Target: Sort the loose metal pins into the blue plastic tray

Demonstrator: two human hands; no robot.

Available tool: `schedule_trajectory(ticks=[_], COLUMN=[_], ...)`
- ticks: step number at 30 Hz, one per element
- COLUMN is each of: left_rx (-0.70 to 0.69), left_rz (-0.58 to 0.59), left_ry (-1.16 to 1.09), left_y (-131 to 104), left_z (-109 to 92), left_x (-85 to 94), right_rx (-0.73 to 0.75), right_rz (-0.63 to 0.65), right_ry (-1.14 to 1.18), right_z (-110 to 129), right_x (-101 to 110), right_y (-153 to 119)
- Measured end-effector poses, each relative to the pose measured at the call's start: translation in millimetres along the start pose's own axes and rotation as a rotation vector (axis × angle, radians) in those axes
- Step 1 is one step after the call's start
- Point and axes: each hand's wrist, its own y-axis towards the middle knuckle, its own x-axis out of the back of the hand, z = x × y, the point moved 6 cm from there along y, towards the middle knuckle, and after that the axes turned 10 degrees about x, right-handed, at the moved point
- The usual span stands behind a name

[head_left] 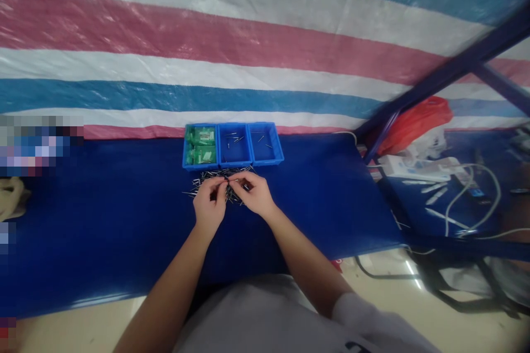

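Head view shows both hands brought together above the blue table (335, 193), with the fingers kept narrow. By the left hand (210, 203) and the right hand (257, 194), a small dark piece (226, 181) is pinched where the fingertips meet; its exact kind cannot be told, because it is too small. Under and around the hands, a loose pile of thin metal pieces (232, 196) is spread on the table, and it is partly covered by the fingers. Just behind the pile, three blue bins (235, 164) are placed side by side. Green packets (202, 154) are kept in the left one, while a few thin metal pieces are seen in the middle and right ones. Behind the table, a striped sheet (248, 47) is hung.
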Motion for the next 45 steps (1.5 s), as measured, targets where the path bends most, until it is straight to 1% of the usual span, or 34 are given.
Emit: schedule_trajectory(ticks=[3,5,14,17,20,26,34,39,45], left_rx=[-0.009,0.0,0.026,0.053,0.034,-0.022,0.048,0.003,-0.002], left_rz=[-0.002,0.002,0.008,0.024,0.033,0.044,0.004,-0.003,0.013], left_ry=[0.019,0.025,0.037,0.038,0.046,0.156,0.183,0.219,0.164], left_y=[0,0,-2,-2,-3,-2,-2,-3,-3], left_z=[1,1,-4,-5,-9,-16,-6,-9,-10], left_x=[0.8,1.3,3.2,3.6,4.2,3.1,5.9,6.3,4.7], right_rx=[0.063,0.096,0.16,0.152,0.138,0.146,0.121,0.122,0.152], right_rz=[0.07,0.094,0.167,0.183,0.161,0.122,0.07,0.055,0.077], right_ry=[-0.034,-0.076,-0.161,-0.176,-0.18,-0.181,-0.139,-0.146,-0.149], right_z=[4,7,13,13,13,9,10,11,12], right_x=[-2,-3,-5,-6,-3,0,2,4,2], right_y=[0,0,0,0,1,2,1,2,3])
